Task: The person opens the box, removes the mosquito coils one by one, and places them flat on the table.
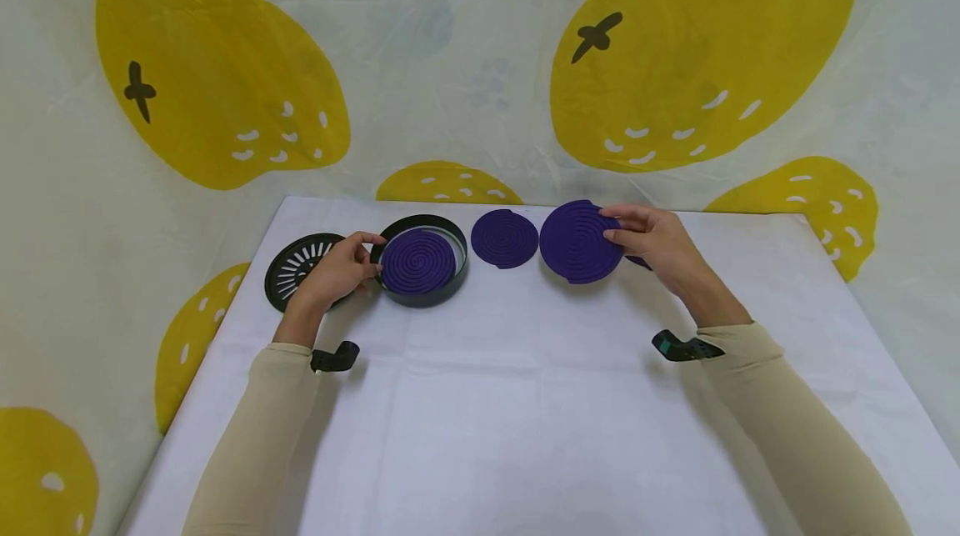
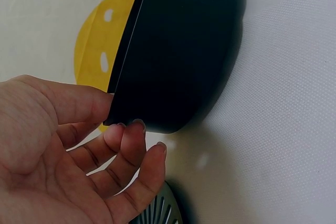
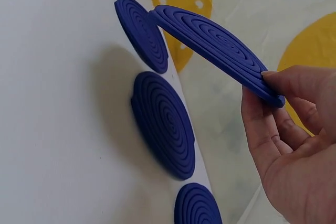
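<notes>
- A purple mat is in the right hand, pinched near its edge, thumb on the grooved face and fingers behind; it is held up, tilted, off the worktop.
- The step in hand looks like bringing this mat towards the holder, which is at the left hand.
- The left hand pinches the near side of the holder's rim between thumb and fingers, apparently to steady it; its other fingers curl loosely below. The two hands are well apart.
- Inside the holder, to the right of the left fingers, sits another mat, the inner mat, so the stacking seems begun.
- The next move likely calls for the right hand to cross leftwards over the spare mat, level the held one above the inner mat and let go within the rim, while the left hand stays put. Catching the edge on the rim is the likely risk.
- The right wrist view shows three mats lying flat below the right hand, one cut off by the frame.
- Beyond the left hand, a slotted disc lies partly hidden on the worktop.
- Behind both hands hangs a lemon-print cloth.
</notes>
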The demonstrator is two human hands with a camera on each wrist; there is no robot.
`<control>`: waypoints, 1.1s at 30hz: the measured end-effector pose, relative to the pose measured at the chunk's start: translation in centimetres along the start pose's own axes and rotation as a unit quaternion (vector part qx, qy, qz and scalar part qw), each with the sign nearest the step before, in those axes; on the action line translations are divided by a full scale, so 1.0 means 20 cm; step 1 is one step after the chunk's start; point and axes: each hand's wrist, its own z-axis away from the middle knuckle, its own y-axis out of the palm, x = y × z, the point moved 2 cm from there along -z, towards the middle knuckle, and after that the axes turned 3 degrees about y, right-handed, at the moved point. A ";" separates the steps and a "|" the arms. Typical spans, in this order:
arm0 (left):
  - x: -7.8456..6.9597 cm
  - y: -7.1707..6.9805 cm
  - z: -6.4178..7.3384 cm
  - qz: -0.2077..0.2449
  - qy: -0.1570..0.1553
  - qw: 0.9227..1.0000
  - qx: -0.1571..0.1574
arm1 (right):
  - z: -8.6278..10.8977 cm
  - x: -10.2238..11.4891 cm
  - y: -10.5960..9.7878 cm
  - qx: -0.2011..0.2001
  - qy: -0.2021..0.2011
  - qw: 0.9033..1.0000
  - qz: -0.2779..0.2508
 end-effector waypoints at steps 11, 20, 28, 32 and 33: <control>0.00 0.00 0.01 -0.001 -0.001 1.000 -0.003 | 0.02 -0.07 -0.13 -0.015 0.005 1.000 -0.001; 0.00 0.00 0.00 -0.003 -0.003 1.000 -0.004 | 0.04 -0.11 -0.23 -0.030 0.002 0.999 0.030; 0.00 0.00 0.00 -0.007 0.002 1.000 -0.001 | 0.06 -0.12 -0.29 -0.039 0.006 0.999 0.023; 0.00 0.00 0.00 -0.004 -0.001 1.000 0.000 | 0.06 -0.13 -0.33 -0.052 0.023 0.997 0.051; -0.01 0.00 0.00 -0.003 -0.002 1.000 0.000 | 0.06 -0.14 -0.34 -0.054 0.027 0.997 0.052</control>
